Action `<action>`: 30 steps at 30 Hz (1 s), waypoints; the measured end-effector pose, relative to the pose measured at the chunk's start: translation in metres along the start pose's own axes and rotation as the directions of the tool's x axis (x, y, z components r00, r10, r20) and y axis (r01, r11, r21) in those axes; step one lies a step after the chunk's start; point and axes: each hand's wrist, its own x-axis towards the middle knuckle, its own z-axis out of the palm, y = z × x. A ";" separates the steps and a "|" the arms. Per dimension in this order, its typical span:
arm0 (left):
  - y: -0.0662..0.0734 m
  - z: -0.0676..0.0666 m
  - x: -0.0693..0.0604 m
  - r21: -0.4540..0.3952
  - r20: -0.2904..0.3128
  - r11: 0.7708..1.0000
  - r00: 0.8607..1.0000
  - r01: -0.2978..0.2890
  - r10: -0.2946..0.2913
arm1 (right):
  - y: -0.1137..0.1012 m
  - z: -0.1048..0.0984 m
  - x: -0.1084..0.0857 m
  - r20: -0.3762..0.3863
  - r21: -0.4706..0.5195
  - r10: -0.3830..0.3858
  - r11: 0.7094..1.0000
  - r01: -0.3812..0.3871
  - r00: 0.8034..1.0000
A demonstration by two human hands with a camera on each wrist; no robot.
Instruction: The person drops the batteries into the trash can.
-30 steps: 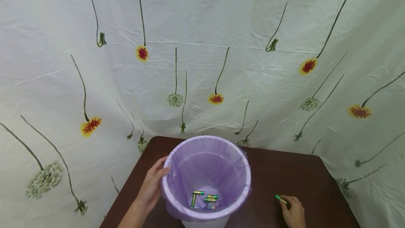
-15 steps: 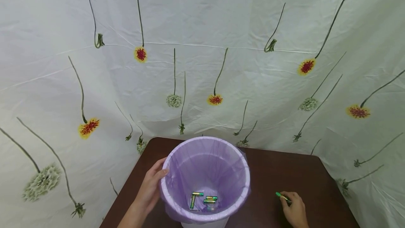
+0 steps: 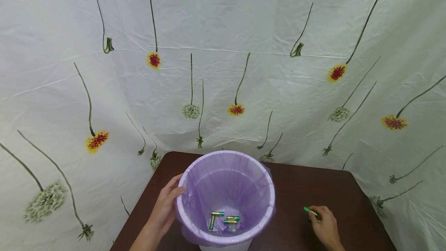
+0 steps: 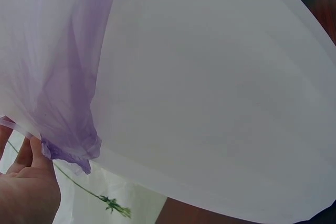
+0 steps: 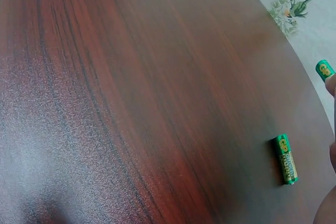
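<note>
My left hand [image 3: 164,206] grips the rim of a white trash bin [image 3: 223,240] lined with a purple plastic bag [image 3: 209,181]. In the left wrist view, the fingers [image 4: 39,153] are by the bag's overhanging edge. On the bin's bottom lie several green and gold batteries [image 3: 217,214]. To the right of the bin, my right hand [image 3: 326,226] pinches a green battery [image 5: 324,69] just above the table. A second green battery [image 5: 286,159] lies on the table beneath that hand, mostly hidden by it in the head view.
The dark brown wooden table [image 3: 289,189] carries the bin near its front. Behind and at both sides hangs a pale cloth [image 3: 223,18] printed with flowers, close to the table's edges.
My right hand has lifted slightly off the table with the battery between its fingers. The left hand keeps its hold on the bin, which stays in place.
</note>
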 end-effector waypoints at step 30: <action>-0.001 0.000 0.000 0.006 0.004 1.000 1.000 0.003 -0.003 | -0.018 -0.013 0.015 -0.048 -0.009 -0.152 0.988 0.152 0.987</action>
